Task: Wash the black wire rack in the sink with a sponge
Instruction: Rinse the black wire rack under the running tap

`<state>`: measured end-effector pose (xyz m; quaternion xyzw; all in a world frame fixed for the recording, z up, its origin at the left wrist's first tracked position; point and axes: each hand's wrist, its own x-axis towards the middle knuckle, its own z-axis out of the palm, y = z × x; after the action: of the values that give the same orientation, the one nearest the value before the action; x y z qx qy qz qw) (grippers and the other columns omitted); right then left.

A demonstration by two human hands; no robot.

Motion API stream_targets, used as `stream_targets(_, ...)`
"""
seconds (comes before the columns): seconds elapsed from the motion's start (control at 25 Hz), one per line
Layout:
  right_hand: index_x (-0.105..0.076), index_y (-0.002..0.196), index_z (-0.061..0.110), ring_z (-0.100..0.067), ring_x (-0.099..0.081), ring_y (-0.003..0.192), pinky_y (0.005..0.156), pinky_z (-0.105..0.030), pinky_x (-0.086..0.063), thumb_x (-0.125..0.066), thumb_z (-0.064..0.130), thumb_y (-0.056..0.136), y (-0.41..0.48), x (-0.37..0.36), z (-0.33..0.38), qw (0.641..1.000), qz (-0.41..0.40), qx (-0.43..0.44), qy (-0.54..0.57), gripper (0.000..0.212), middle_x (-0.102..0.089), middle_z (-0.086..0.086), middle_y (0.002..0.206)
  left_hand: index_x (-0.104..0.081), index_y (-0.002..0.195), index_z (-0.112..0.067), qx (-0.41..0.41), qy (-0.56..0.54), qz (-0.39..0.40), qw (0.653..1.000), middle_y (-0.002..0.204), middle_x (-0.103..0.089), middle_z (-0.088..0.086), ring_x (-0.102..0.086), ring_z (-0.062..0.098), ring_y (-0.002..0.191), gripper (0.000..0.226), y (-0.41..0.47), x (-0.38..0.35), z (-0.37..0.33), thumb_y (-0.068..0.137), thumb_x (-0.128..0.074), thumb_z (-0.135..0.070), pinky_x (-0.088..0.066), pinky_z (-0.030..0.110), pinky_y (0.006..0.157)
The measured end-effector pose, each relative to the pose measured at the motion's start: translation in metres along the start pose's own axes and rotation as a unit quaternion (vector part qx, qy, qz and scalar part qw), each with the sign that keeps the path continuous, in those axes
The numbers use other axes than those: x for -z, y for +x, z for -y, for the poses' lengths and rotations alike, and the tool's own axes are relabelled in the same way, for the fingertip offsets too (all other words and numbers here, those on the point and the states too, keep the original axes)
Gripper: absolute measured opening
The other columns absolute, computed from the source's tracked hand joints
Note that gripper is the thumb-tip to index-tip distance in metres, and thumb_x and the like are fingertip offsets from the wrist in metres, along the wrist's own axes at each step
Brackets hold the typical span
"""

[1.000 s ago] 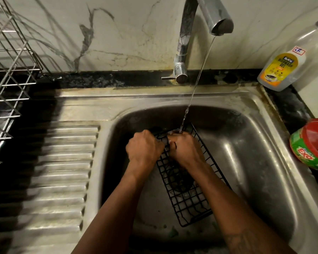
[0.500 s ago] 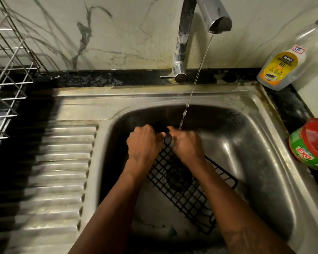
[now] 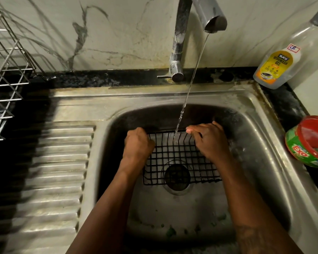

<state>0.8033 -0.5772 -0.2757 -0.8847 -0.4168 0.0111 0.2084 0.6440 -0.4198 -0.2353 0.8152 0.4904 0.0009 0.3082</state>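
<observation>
The black wire rack (image 3: 180,158) sits squarely in the steel sink (image 3: 255,136), tilted up at its far edge over the drain. My left hand (image 3: 138,145) grips the rack's left far corner with curled fingers. My right hand (image 3: 209,142) holds the right far edge, its fingers laid over the top wire. A thin stream from the tap (image 3: 207,17) lands on the rack's far edge between my hands. No sponge shows in view.
A dishwash gel bottle (image 3: 281,65) stands at the back right on the black counter. A red and green tub (image 3: 308,142) sits right of the sink. The ribbed drainboard (image 3: 50,173) lies left, with a metal dish rack (image 3: 6,70) beyond it.
My hands have moved apart from the rack's near corner to its two far corners. The rack has turned from a slanted position to lie square under the stream.
</observation>
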Motion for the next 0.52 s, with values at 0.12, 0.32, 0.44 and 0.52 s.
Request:
stream_targets(0.12, -0.076, 0.105, 0.033, -0.018, -0.066, 0.104, 0.108, -0.046, -0.035, -0.057, 0.024, 0.096, -0.001, 0.003, 0.003, 1.000, -0.013, -0.012, -0.021, 0.023, -0.075, 0.010, 0.106, -0.064, 0.069, -0.008, -0.010, -0.017, 0.015, 1.000, 0.067, -0.070, 0.013, -0.070, 0.026, 0.055, 0.020, -0.002, -0.006, -0.002, 0.088, -0.063, -0.011, -0.063, 0.039, 0.057)
stream_targets(0.32, -0.073, 0.110, 0.030, -0.025, -0.068, 0.093, 0.087, -0.038, -0.045, -0.045, 0.042, 0.084, 0.009, -0.032, 0.082, 0.990, 0.079, 0.116, 0.013, 0.040, -0.076, 0.004, 0.102, -0.068, 0.075, -0.004, -0.059, 0.007, 0.013, 0.998, 0.067, -0.069, 0.011, -0.066, 0.027, 0.061, 0.020, -0.003, -0.007, -0.014, 0.091, -0.060, -0.013, -0.056, 0.032, 0.060)
stream_targets(0.44, -0.069, 0.121, 0.035, -0.020, -0.067, 0.101, 0.090, -0.039, -0.045, -0.056, 0.027, 0.092, 0.008, -0.024, 0.059, 0.989, 0.074, 0.125, -0.037, 0.032, -0.074, 0.008, 0.112, -0.064, 0.064, -0.011, -0.034, -0.006, 0.024, 0.999, 0.058, -0.065, 0.005, -0.065, 0.017, 0.050, 0.023, 0.004, -0.010, -0.004, 0.086, -0.060, -0.014, -0.059, 0.028, 0.054)
stream_targets(0.52, -0.072, 0.117, 0.032, -0.022, -0.067, 0.094, 0.089, -0.041, -0.048, -0.057, 0.021, 0.095, 0.000, -0.008, 0.018, 0.996, 0.045, 0.072, -0.019, 0.028, -0.075, 0.006, 0.108, -0.067, 0.063, -0.010, -0.012, -0.018, -0.003, 1.000, 0.059, -0.067, 0.010, -0.069, 0.026, 0.051, 0.023, 0.006, -0.011, 0.004, 0.083, -0.058, -0.014, -0.062, 0.038, 0.053)
